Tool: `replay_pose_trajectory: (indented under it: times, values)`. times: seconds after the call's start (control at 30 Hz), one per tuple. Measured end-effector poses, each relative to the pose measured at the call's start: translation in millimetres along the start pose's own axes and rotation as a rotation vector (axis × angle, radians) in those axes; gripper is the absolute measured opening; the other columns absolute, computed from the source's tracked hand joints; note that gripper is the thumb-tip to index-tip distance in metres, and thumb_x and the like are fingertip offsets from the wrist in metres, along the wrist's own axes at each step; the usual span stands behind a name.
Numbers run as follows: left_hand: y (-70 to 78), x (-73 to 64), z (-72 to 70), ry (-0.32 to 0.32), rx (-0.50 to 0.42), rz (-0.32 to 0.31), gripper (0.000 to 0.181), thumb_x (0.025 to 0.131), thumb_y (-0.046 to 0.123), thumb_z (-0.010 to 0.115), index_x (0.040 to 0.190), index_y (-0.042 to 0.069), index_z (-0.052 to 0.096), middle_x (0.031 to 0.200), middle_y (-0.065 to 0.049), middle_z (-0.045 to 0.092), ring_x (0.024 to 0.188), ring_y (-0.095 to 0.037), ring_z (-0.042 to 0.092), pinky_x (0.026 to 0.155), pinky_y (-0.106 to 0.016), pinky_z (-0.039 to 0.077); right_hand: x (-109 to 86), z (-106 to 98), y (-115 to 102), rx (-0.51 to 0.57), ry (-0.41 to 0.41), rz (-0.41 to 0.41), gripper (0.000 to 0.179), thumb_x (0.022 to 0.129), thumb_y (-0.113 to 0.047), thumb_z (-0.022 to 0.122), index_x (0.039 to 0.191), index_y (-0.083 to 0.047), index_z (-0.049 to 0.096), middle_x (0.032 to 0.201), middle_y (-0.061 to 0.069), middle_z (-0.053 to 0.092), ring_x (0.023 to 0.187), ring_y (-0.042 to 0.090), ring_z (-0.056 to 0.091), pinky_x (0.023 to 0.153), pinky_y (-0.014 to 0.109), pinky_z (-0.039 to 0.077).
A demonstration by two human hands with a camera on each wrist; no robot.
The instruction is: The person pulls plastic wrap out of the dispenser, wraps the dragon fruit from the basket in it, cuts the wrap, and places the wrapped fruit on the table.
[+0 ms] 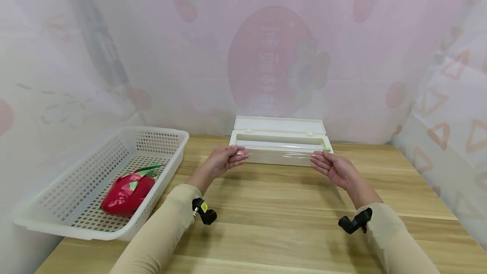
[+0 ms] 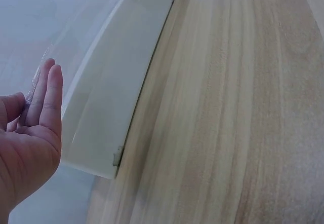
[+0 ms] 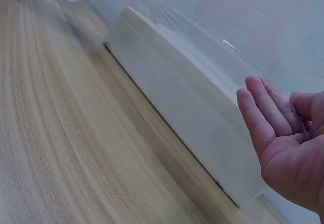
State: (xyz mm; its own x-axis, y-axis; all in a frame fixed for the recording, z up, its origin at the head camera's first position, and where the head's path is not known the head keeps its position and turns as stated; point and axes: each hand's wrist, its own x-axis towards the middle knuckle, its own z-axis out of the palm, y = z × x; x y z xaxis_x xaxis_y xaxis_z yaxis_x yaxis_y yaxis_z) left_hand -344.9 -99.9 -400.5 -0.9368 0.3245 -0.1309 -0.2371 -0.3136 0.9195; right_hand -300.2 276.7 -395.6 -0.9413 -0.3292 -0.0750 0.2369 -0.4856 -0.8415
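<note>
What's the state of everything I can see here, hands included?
Cling film dispenser: lid open, tipped back.
Cling film: stretched between both hands; whether cut free, I can't tell.
Left hand: pinching the film's edge, other fingers extended.
Right hand: same.
White plastic basket: holding the dragon fruit.
Red dragon fruit: lying on its side.

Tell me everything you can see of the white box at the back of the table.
The white box is long and smooth, apparently plastic. It sits on the wood-grain table, lengthwise across the view, near the backdrop. Its lid stands open along the back edge. Inside is what looks like a white roll; a small green piece shows near the right end. Clear film, pinched by the left hand and the right hand, stretches near its front edge; whether it touches the box is unclear.
</note>
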Motion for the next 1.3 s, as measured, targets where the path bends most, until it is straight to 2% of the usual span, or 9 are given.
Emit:
replay_pose_trajectory:
  times: [0.27, 0.53, 0.83, 1.07, 1.3]
  values:
    - [7.9, -2.6, 1.5, -0.004, 0.002, -0.018, 0.036, 0.105, 0.011, 0.041, 0.130, -0.014, 0.049, 0.107, -0.018, 0.069, 0.090, -0.020, 0.071, 0.085, -0.034, 0.053, -2.9, 0.4, -4.4, -0.044, -0.037, 0.014, 0.034, 0.107, -0.015, 0.034, 0.111, 0.001, 0.065, 0.113, 0.016, 0.068, 0.107, 0.023, 0.065, 0.095, 0.034, 0.048]
    - [15.7, -5.8, 1.9, -0.018, -0.005, -0.028, 0.037, 0.106, 0.013, 0.041, 0.130, -0.013, 0.049, 0.104, -0.018, 0.070, 0.091, -0.020, 0.070, 0.085, -0.033, 0.053, -5.1, 1.7, -9.0, -0.028, -0.089, 0.007, 0.037, 0.107, -0.015, 0.033, 0.114, 0.001, 0.065, 0.115, 0.018, 0.067, 0.108, 0.024, 0.064, 0.096, 0.035, 0.048]
    - [27.6, -12.8, 7.7, -0.049, -0.004, -0.007, 0.038, 0.106, 0.011, 0.040, 0.132, -0.015, 0.046, 0.101, -0.015, 0.071, 0.091, -0.019, 0.070, 0.086, -0.033, 0.053, -8.1, 6.1, -16.4, -0.011, -0.103, 0.003, 0.037, 0.107, -0.017, 0.034, 0.113, 0.000, 0.065, 0.113, 0.016, 0.068, 0.109, 0.024, 0.064, 0.095, 0.035, 0.048]
    - [39.6, -18.2, 14.4, -0.054, -0.001, 0.008, 0.038, 0.106, 0.010, 0.038, 0.134, -0.015, 0.044, 0.108, -0.017, 0.069, 0.092, -0.018, 0.070, 0.087, -0.033, 0.052, -10.9, 11.6, -25.8, 0.030, -0.145, -0.019, 0.036, 0.107, -0.017, 0.035, 0.115, 0.002, 0.064, 0.116, 0.019, 0.066, 0.110, 0.025, 0.063, 0.096, 0.036, 0.047]
    - [49.9, -20.8, 18.1, -0.060, 0.001, 0.025, 0.038, 0.106, 0.010, 0.038, 0.135, -0.014, 0.045, 0.113, -0.018, 0.067, 0.092, -0.018, 0.070, 0.086, -0.032, 0.052, -12.0, 19.6, -36.5, 0.024, -0.186, -0.053, 0.037, 0.107, -0.015, 0.032, 0.115, 0.003, 0.062, 0.116, 0.019, 0.066, 0.110, 0.025, 0.063, 0.095, 0.035, 0.048]
